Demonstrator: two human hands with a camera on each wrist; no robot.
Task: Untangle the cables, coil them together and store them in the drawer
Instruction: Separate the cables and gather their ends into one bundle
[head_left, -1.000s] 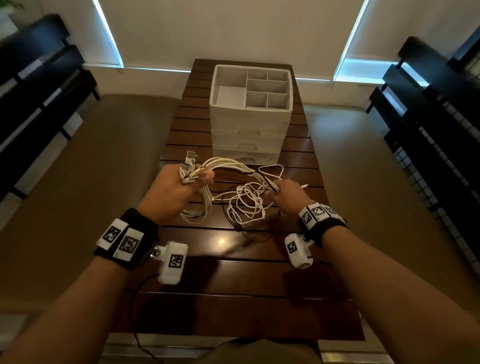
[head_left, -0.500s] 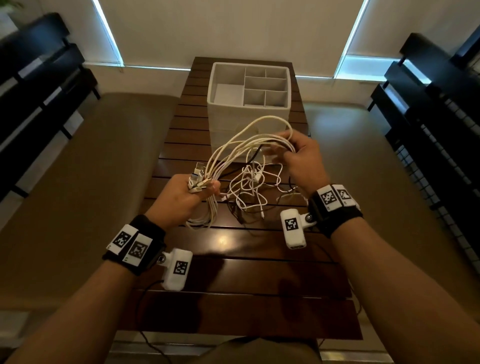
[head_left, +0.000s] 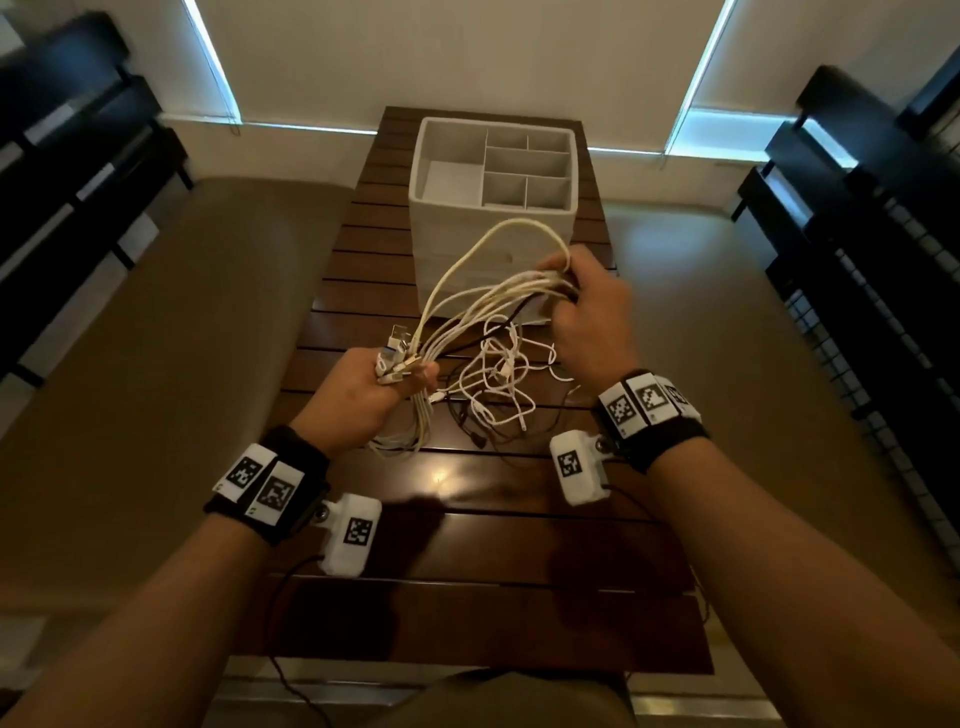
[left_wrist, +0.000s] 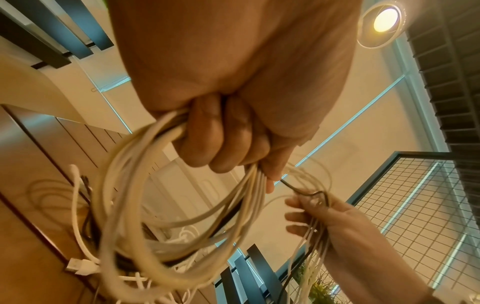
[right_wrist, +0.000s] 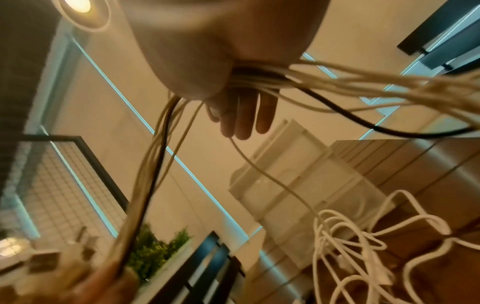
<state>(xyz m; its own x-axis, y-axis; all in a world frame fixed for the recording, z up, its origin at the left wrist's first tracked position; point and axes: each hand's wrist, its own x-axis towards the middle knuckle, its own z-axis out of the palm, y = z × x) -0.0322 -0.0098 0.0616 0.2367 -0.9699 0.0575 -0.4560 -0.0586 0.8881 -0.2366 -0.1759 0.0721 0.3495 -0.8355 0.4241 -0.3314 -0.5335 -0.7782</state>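
Several white cables and a black one (head_left: 467, 312) stretch taut between my hands above the wooden table (head_left: 467, 519). My left hand (head_left: 363, 389) grips their plug ends and a hanging coil in a fist; the left wrist view shows its fingers (left_wrist: 221, 144) curled round the looped cables (left_wrist: 124, 205). Higher up, just before the white drawer unit (head_left: 493, 234), my right hand (head_left: 587, 312) holds the strands. In the right wrist view they cross its palm (right_wrist: 241, 115). A loose white tangle (head_left: 498, 384) still lies on the table between the hands.
The drawer unit stands at the table's far end, its top tray divided into compartments and its drawers closed. Tan padded benches (head_left: 156, 364) flank the table. Black racks (head_left: 857, 260) line both sides of the room.
My right hand has lifted off the table with the strands, up and away toward the drawer unit, pulling them taut. The left hand keeps its grip and has shifted little.
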